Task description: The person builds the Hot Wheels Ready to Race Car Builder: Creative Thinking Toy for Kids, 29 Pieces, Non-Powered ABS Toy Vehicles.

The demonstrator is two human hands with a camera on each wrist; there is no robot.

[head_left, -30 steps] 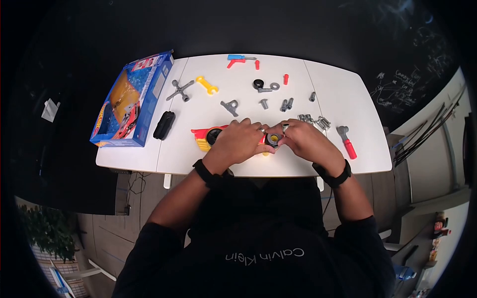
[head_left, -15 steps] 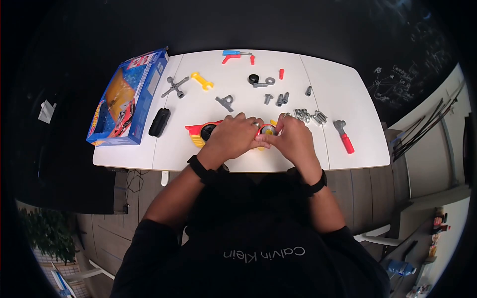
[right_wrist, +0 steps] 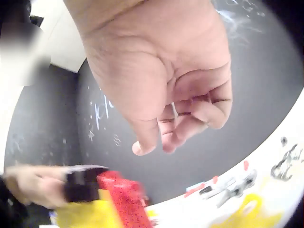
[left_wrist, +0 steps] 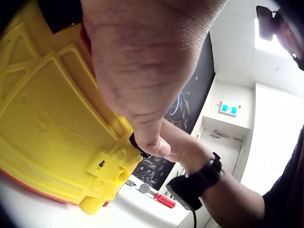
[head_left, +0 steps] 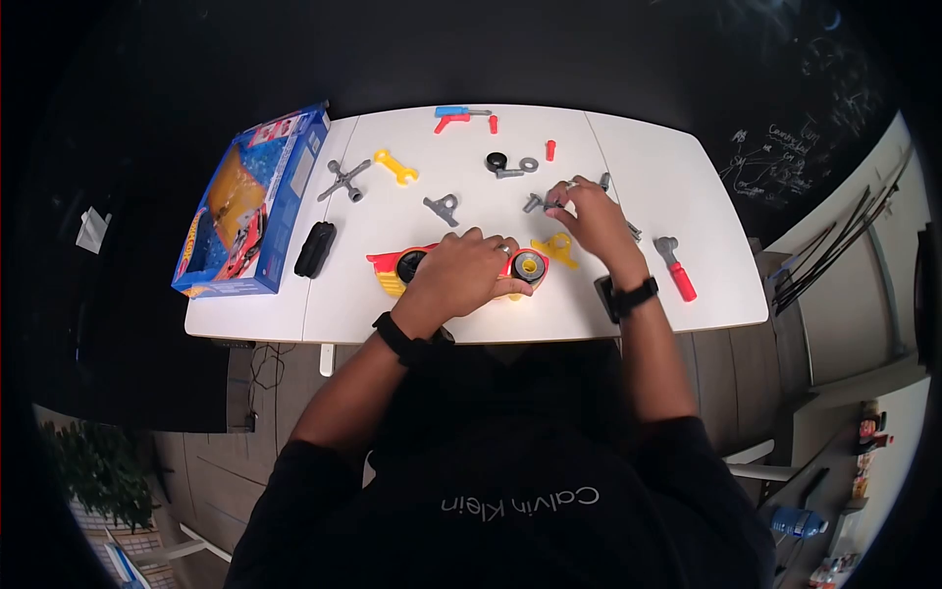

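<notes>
A red and yellow toy car (head_left: 391,283) lies on its side near the table's front edge, its yellow underside (left_wrist: 52,128) filling much of the left wrist view. My left hand (head_left: 461,270) grips it over the middle, hiding part of the body, with the thumb by a wheel (head_left: 530,266) that has a yellow centre. Farther back, my right hand (head_left: 594,218) hovers beside a grey plastic bolt (head_left: 533,203). In the right wrist view its fingers (right_wrist: 209,113) are loosely bent, with nothing between them and the thumb. A yellow plastic piece with a ring (head_left: 557,248) lies between the hands.
At left stand a blue toy box (head_left: 304,187) and a black case (head_left: 315,249). Behind the car lie a grey cross wrench (head_left: 344,181), a yellow wrench (head_left: 396,167), a grey bracket (head_left: 444,208) and a blue-red toy drill (head_left: 456,118). A red-handled tool (head_left: 677,275) is at right.
My right hand has left the wheel and moved back and right toward the grey bolts, uncovering the yellow ringed piece. My left hand stays on the car.
</notes>
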